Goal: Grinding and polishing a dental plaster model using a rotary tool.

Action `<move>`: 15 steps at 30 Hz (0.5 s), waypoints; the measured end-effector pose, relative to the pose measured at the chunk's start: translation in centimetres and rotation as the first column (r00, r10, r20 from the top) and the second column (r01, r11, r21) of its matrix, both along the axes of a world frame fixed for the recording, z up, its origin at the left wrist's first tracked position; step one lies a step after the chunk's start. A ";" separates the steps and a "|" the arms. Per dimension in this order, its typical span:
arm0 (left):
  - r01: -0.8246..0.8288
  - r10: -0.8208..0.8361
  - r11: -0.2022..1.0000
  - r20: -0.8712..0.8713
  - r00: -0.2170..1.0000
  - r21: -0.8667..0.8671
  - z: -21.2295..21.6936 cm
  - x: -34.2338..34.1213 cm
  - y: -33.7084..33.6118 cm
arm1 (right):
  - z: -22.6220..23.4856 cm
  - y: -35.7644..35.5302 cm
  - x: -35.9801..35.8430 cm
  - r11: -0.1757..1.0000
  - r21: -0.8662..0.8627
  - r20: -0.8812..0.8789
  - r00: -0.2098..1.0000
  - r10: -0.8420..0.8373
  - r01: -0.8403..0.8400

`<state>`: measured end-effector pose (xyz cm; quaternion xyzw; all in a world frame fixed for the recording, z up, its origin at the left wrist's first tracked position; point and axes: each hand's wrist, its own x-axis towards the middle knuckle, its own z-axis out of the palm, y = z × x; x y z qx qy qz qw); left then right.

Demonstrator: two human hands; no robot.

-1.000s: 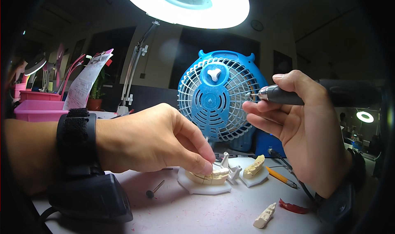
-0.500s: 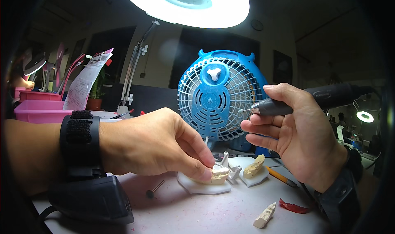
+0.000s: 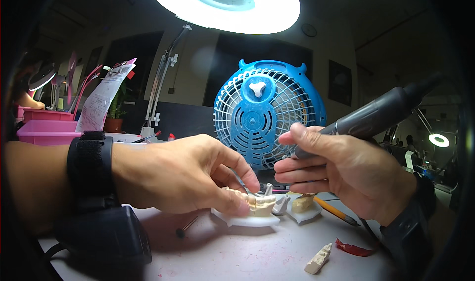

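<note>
A cream dental cast (image 3: 263,206) on a white base stands before me, its row of teeth facing up. My left hand (image 3: 178,174) holds it from the left, thumb on the near side and fingers behind, with teeth showing between them. My right hand (image 3: 346,170) grips a black rotary handpiece (image 3: 373,115) to the right of the cast; its tip is hard to make out against the hand and fan. A white plastic hinge (image 3: 281,205) sits beside the cast. Right of that is a second cast (image 3: 303,203) on its own white base, partly behind my right hand.
A blue fan (image 3: 255,120) stands behind the casts, under a lit ring magnifier lamp (image 3: 272,11). On the table lie a loose cast piece (image 3: 318,259), a red scrap (image 3: 354,248), an orange pencil-like tool (image 3: 336,212) and a small metal pin (image 3: 187,227). Pink trays (image 3: 47,133) are left.
My right hand has moved left and slightly down, and the handpiece now slants more steeply. My left thumb and finger have parted a little, showing more teeth. The cast has tilted slightly.
</note>
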<state>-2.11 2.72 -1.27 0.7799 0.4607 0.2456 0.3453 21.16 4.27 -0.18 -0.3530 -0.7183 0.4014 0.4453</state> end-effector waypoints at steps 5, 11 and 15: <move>-0.054 0.091 0.991 0.331 0.939 -0.121 1.0 -0.8 -0.4 | -0.1 -0.3 0.2 0.980 0.113 0.127 0.981 0.149 -0.163; 0.022 0.061 0.987 0.498 0.865 -0.158 1.6 -0.6 -1.0 | -0.3 -0.7 0.0 0.967 0.213 0.074 0.989 0.129 -0.142; 0.156 -0.124 0.988 0.548 0.827 -0.012 1.5 -0.4 -1.3 | -0.4 -0.7 -0.2 0.964 0.190 -0.049 0.979 0.197 -0.184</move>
